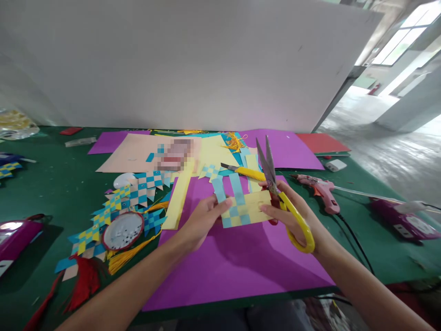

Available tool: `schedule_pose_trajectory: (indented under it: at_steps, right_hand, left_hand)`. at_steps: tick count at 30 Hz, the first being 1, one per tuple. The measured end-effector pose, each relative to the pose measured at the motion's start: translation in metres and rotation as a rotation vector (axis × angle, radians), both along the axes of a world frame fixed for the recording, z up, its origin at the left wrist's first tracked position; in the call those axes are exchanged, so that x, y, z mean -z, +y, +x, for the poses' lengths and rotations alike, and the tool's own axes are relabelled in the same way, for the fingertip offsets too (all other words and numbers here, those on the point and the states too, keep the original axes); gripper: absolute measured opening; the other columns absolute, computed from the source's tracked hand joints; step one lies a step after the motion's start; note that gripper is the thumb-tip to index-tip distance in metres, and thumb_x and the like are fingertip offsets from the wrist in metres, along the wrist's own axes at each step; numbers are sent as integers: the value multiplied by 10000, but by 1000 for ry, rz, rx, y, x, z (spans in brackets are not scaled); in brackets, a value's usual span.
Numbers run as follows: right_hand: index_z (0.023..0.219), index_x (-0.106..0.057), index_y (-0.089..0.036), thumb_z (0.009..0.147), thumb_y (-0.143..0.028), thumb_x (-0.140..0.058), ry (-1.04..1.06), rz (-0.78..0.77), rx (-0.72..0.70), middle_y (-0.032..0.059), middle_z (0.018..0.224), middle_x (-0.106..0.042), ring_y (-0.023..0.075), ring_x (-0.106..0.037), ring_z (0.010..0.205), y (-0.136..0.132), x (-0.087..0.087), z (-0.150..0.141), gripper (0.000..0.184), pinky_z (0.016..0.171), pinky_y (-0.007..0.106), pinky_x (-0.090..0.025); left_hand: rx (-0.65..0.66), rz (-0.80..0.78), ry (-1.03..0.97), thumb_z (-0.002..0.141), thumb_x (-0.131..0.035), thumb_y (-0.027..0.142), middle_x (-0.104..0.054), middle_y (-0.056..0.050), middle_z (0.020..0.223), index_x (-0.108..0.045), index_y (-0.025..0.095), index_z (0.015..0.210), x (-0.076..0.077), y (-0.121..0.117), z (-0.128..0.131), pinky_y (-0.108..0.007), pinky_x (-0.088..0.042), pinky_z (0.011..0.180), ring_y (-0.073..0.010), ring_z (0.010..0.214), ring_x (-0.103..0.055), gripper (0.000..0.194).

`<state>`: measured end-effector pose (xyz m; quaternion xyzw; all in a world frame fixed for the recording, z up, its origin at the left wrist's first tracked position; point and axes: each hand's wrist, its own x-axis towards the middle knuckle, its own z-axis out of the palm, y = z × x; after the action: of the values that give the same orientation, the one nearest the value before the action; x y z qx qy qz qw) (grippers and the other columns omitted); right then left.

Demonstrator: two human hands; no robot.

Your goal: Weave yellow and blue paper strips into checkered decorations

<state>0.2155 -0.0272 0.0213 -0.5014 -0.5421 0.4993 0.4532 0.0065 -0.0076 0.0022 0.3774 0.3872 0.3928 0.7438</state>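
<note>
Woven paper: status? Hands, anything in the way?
Left hand pinching woven paper at its left side. Right hand holding its right side plus scissors, blades pointing away. Yellow cutter just beyond, close to the scissors.

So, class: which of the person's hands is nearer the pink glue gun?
Right: the right hand is just left of the pink glue gun; the left hand is farther left, gripping the woven paper.

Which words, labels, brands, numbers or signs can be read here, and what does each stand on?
No text can be read here.
Pixelated patch on the peach paper: any writing is hidden.
Woven paper and scissors: no legible lettering.
Pink glue gun and purple device at the right edge: any marks too small or blurred to read.
</note>
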Motion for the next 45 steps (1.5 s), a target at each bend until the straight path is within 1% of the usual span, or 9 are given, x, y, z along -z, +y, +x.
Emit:
schedule_pose_trajectory:
  at_steps: [4,8,12,17,20,23,27,33,45]
  right_hand:
    - [1117,-504,-246,755,-304,-694,-22,61,-37,-32,761,-522,109,-492,628,6,-3,4,413,545,224,-417]
    - [1083,-494,-241,752,-251,-679,-52,135,-79,-31,780,-529,114,-510,646,11,-3,4,379,598,240,-439]
    - [1104,-484,-245,762,-210,-654,-116,205,-93,-9,850,-552,129,-518,706,11,-2,-1,383,633,249,-435]
    - [1092,-500,-244,758,-239,-679,-110,271,-39,5,881,-583,128,-525,698,13,-4,-2,379,609,244,-429]
    - [1130,-484,-251,759,-262,-695,-80,290,40,17,924,-611,134,-557,747,16,-7,6,427,613,235,-441]
    - [1111,-501,-221,787,-339,-670,-129,174,30,-2,792,-608,99,-510,569,17,-11,20,384,491,213,-397]
    - [1082,-547,-179,771,-427,-668,-330,-13,-108,-31,631,-561,83,-444,436,13,-11,41,416,392,207,-330]
    - [981,-671,-167,749,-424,-690,-537,-15,-303,18,691,-605,141,-533,582,-2,-11,58,346,486,228,-431]
    - [1004,-712,-225,704,-379,-742,-589,-16,-360,20,711,-635,193,-566,651,-26,-19,62,338,545,253,-445]
  left_hand:
    - [117,-178,-194,813,-558,587,-737,-89,892,-705,182,866,1,2,-4,-381,-500,828,-268,953,-659,434]
    - [269,-263,-224,771,-695,372,-719,-94,1023,-707,193,916,-3,0,-5,-441,-504,867,-300,999,-655,230]
    - [444,-320,-158,774,-701,316,-702,-137,1052,-677,158,1068,-7,-3,-5,-366,-540,791,-264,892,-693,335]
    - [235,-275,-118,684,-789,185,-703,-45,850,-707,166,964,-7,0,-8,-200,-506,635,-115,684,-644,292]
    - [137,-182,-29,662,-797,162,-704,-43,892,-715,169,985,-6,1,-7,-214,-495,674,-130,753,-633,334]
    - [59,-77,67,661,-796,203,-713,-48,875,-729,168,957,-6,-1,-4,-249,-482,696,-155,774,-629,305]
    - [35,66,73,657,-799,271,-723,-53,843,-750,171,894,-8,-3,-1,-281,-476,731,-177,790,-631,262]
    - [-27,151,145,669,-787,343,-700,-33,766,-746,172,803,-4,-2,-1,-263,-470,669,-161,721,-613,220]
    - [-88,230,217,701,-750,386,-585,5,677,-669,142,757,3,1,-3,-247,-415,598,-136,646,-541,264]
